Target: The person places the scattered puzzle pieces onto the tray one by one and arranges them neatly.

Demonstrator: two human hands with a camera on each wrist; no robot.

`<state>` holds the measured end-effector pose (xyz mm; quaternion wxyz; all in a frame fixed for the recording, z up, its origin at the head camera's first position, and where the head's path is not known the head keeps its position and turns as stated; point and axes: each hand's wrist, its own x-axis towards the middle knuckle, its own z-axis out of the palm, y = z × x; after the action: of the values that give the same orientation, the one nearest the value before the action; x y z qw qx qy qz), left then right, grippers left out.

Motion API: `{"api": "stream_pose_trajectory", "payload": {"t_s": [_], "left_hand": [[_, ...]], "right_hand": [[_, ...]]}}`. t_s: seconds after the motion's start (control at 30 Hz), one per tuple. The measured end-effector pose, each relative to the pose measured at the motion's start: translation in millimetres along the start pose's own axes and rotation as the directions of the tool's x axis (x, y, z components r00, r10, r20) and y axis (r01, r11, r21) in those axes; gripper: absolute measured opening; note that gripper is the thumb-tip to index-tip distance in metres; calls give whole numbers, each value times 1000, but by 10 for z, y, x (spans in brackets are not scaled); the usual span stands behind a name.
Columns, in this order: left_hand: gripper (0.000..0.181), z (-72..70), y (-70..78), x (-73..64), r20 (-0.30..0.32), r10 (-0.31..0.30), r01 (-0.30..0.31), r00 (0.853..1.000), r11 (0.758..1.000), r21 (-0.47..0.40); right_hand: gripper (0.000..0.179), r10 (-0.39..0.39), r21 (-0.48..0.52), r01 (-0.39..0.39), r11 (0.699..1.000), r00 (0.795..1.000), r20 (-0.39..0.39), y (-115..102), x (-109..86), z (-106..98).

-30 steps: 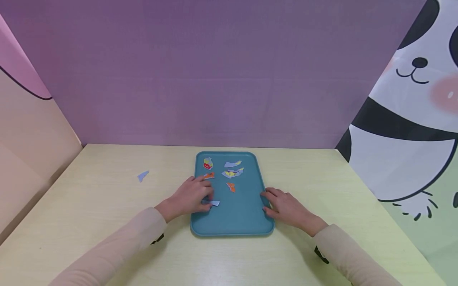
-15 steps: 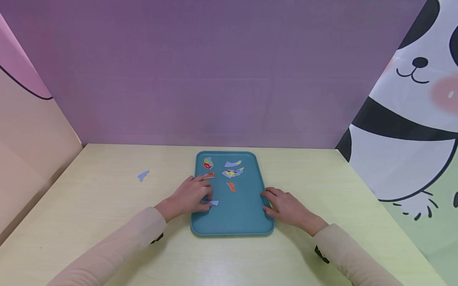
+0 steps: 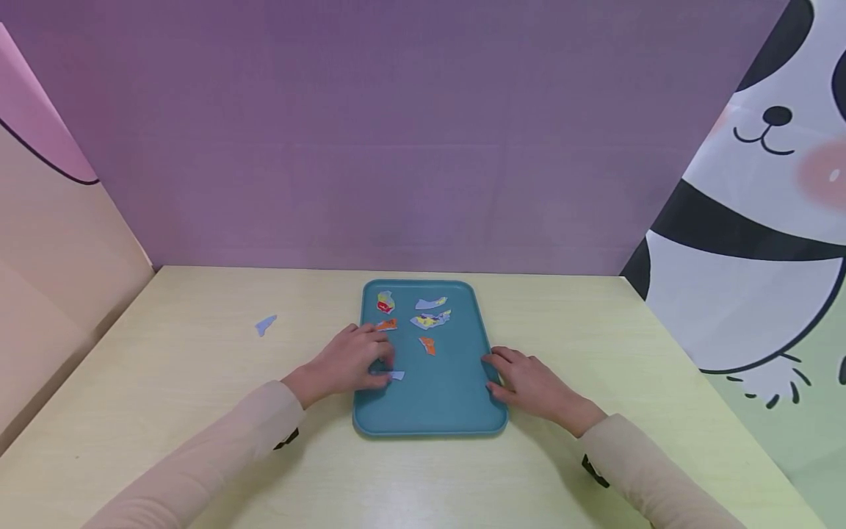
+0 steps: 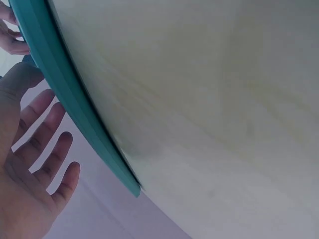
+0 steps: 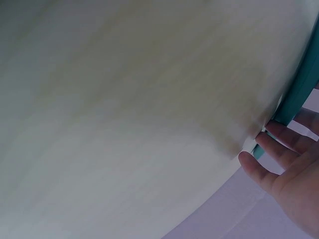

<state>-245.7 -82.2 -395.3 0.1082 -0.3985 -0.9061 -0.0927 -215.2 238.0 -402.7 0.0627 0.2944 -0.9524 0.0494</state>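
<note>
A teal tray (image 3: 432, 411) lies on the table with several torn-edged, printed paper pieces on it. My left hand (image 3: 346, 361) reaches over its left side, thumb and index fingertips pinching a light blue paper piece (image 3: 396, 375), partly hidden by the fingers. An orange piece (image 3: 387, 324) lies just beyond that hand's fingers. In the left wrist view my left hand's other fingers (image 4: 55, 157) are spread loosely beside the tray rim. My right hand (image 3: 529, 380) touches the tray's right rim with its fingertips. In the right wrist view its fingers (image 5: 279, 149) are fairly straight and apart.
Farther up the tray lie a red-and-yellow piece (image 3: 385, 302), a pale blue piece (image 3: 431, 303) and a yellow-and-blue piece (image 3: 431, 319). Another orange piece (image 3: 428, 345) is mid-tray. One blue piece (image 3: 266, 325) lies on the table (image 3: 198, 367), left of the tray.
The light blue piece under my left fingers has shifted very slightly to the left. Both hands and the tray stay in nearly the same place.
</note>
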Motion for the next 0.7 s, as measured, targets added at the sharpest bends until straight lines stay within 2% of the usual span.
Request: {"api": "stream_pose_trajectory", "payload": {"t_s": [0.2, 0.33, 0.7], "left_hand": [[18, -46, -35, -35, -15, 17, -17, 1000, 1000, 9], [19, -74, -76, -62, -16, 7, -7, 1000, 1000, -12], [21, -111, -316, -191, -24, -110, 107, 994, 990, -95]], "right_hand": [[42, 14, 0, -14, 1000, 1000, 6, 2, -6, 0], [43, 21, -3, -21, 1000, 1000, 12, 2, -6, 3], [43, 25, 0, -25, 1000, 1000, 17, -3, -9, -4]]}}
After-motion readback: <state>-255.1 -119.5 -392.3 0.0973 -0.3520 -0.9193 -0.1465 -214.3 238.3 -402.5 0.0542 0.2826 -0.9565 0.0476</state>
